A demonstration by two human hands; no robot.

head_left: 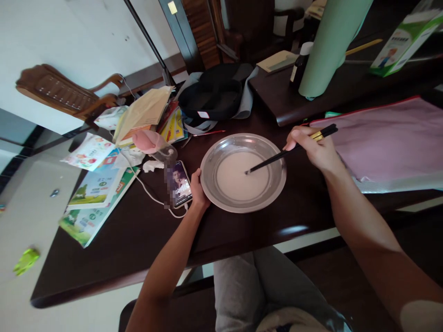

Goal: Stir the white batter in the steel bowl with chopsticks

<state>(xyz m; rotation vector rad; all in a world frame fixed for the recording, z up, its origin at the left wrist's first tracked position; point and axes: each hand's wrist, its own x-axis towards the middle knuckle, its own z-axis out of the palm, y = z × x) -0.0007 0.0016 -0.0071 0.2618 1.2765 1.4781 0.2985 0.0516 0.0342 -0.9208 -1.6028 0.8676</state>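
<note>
A round metal basin (273, 152) sits on the dark wooden table (138, 240) and holds a shallow pool of white liquid (238, 177). My right hand (314, 147) is closed around a pair of black chopsticks (277, 159) with gold tops; their tips dip into the liquid near the basin's middle. My left hand (198, 189) grips the basin's left rim, fingers curled against it.
A phone (180, 182) with a lit screen and white cable lies just left of the basin. Books and papers (97, 189) pile at the left. A black bag (214, 94) sits behind, a pink zip pouch (387, 138) at the right, a green cylinder (328, 46) and box behind it.
</note>
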